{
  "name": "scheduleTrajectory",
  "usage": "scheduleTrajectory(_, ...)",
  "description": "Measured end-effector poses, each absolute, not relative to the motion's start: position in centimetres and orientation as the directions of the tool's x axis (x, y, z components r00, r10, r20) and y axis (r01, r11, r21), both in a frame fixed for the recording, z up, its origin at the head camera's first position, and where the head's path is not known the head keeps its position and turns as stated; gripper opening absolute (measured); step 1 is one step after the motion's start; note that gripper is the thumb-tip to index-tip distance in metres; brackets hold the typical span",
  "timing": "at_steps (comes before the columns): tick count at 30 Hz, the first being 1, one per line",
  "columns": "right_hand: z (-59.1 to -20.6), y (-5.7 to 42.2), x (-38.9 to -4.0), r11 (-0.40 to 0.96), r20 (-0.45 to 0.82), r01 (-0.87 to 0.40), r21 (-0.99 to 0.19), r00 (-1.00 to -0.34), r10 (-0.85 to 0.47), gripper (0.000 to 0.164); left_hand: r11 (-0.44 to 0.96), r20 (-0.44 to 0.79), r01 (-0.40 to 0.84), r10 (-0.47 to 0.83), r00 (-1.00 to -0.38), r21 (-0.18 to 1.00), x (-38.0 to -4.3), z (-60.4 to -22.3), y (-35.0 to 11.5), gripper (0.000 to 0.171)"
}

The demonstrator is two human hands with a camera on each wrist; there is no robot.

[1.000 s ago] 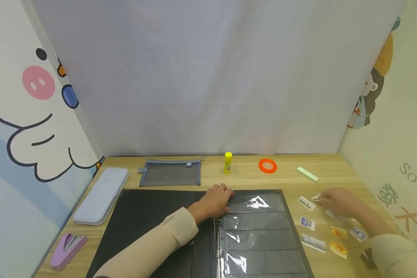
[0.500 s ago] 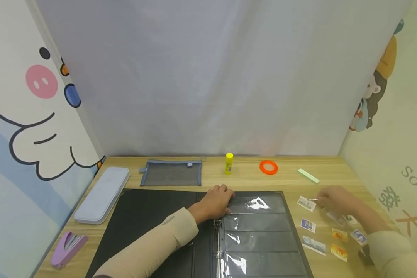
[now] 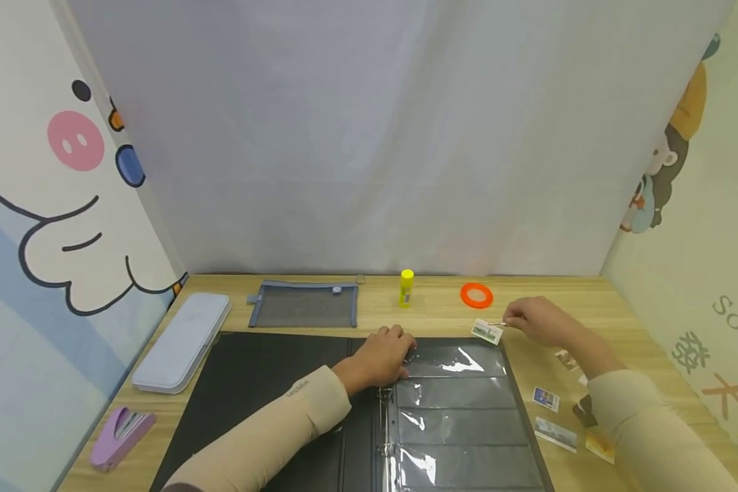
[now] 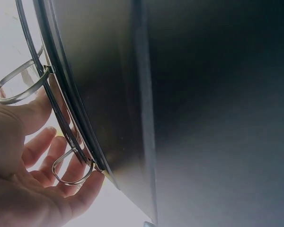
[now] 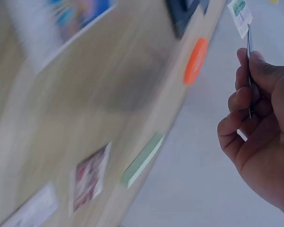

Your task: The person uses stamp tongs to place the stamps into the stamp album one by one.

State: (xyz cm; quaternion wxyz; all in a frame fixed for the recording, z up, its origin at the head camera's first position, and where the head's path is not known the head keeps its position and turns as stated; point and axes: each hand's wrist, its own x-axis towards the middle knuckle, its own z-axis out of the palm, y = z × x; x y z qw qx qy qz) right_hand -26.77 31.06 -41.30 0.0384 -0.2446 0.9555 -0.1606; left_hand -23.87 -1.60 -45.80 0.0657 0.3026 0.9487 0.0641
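Observation:
A black ring binder [image 3: 277,383] lies spread on the table, with a clear pocket page [image 3: 461,425] on its right side. My left hand [image 3: 381,357] rests at the page's upper inner corner; the left wrist view puts its fingers around the metal rings [image 4: 23,94]. In my right hand [image 3: 538,320] I hold thin metal tweezers [image 5: 249,56] between thumb and fingers. Their tips grip a small stamp [image 3: 487,332] with a green picture, held above the page's top right corner. Several loose stamps lie right of the binder, including a blue one [image 3: 546,399] and a long grey one [image 3: 556,434].
Along the back are a mesh zip pouch [image 3: 304,305], a yellow glue stick [image 3: 405,290] and an orange ring [image 3: 476,295]. A pale green bar [image 5: 142,161] shows in the right wrist view. At the left lie a white case [image 3: 181,342] and a purple stapler-like item [image 3: 121,437].
My right hand has lifted the green-pictured stamp from the table with the tweezers and carried it left to the page's top right corner. My left hand has stayed in place.

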Motion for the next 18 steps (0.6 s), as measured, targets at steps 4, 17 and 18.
scheduleTrajectory(4,-41.5,28.3,-28.1,0.803,0.024,-0.503,-0.320,-0.852,-0.524,0.010,0.802,-0.081,0.574,0.591,-0.803,0.164,-23.8,-45.8,-1.7,0.049)
scheduleTrajectory(17,-43.8,22.0,-29.2,0.711,0.053,-0.634,-0.303,-0.756,-0.652,0.014,0.794,-0.048,0.594,0.604,-0.796,0.132,-24.0,-46.0,-1.7,0.045)
scheduleTrajectory(18,-44.0,21.8,-29.2,0.709,0.038,-0.637,-0.303,-0.752,-0.659,0.014,0.793,-0.045,0.595,0.604,-0.796,0.130,-24.0,-46.0,-1.7,0.045)
